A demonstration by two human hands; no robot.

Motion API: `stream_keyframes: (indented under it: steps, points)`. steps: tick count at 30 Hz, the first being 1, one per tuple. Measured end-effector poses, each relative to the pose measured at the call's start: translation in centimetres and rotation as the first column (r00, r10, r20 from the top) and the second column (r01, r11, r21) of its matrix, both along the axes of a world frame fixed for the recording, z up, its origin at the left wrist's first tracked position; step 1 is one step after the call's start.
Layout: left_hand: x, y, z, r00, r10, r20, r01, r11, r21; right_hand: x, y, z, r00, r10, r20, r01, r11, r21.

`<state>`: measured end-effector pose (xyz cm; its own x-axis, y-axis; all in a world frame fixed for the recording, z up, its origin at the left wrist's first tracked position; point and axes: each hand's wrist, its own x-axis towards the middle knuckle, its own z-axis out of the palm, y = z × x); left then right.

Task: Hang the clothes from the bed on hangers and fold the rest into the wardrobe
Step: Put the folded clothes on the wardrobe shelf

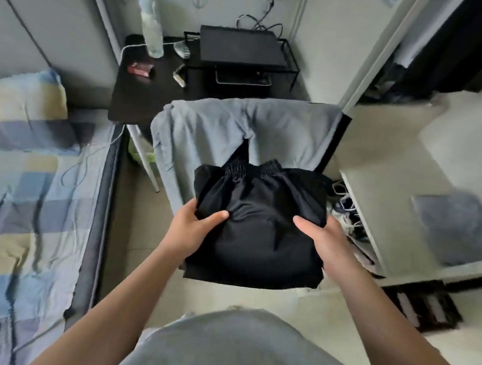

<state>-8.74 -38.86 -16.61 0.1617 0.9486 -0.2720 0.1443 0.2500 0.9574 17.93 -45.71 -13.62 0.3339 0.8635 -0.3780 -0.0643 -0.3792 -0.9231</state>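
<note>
Bed: well left of the left hand.
Left hand: grips shorts' left edge, thumb on top.
Shorts: black, folded, between both hands.
Right hand: grips their right edge.
Wardrobe: right of the right hand.

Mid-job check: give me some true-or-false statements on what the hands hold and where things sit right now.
1. The left hand and the right hand both hold the folded black garment, thumbs on top. True.
2. The folded black garment already lies on the wardrobe shelf. False: it is held in the air in front of the chair, left of the shelf.
3. A grey-blue garment is draped over the chair. True.
4. The water bottle lies on the bed. False: it stands upright on the dark table.
5. The wardrobe shelf holds nothing. False: a grey-blue folded item lies on it.
</note>
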Motion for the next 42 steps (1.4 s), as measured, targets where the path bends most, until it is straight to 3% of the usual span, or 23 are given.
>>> stream_keyframes:
  steps: [7,18,26,34,42]
  points:
    - [14.1,5.5,0.6,0.958,-0.286,-0.019,0.286,0.958,-0.019,10.9,-1.9,-0.5,0.965,-0.263,-0.022,0.264,0.964,0.027]
    - [32.5,15.8,-1.4,0.782,-0.615,-0.104,0.612,0.789,-0.063,21.3,1.0,-3.9,0.783,-0.621,0.001,0.621,0.783,0.033]
    - [49.3,23.7,-3.6,0.540,-0.831,-0.135,0.824,0.554,-0.118,29.8,7.5,-5.9,0.475,-0.871,0.124,0.875,0.483,0.042]
    - [62.6,24.8,-9.1,0.224,-0.948,-0.226,0.956,0.259,-0.139,37.3,7.4,-10.3,0.222,-0.959,0.176,0.975,0.216,-0.054]
    - [75.7,21.8,-13.7,0.075,-0.960,-0.271,0.995,0.090,-0.041,46.8,5.2,-14.9,0.057,-0.942,0.330,0.998,0.041,-0.056]
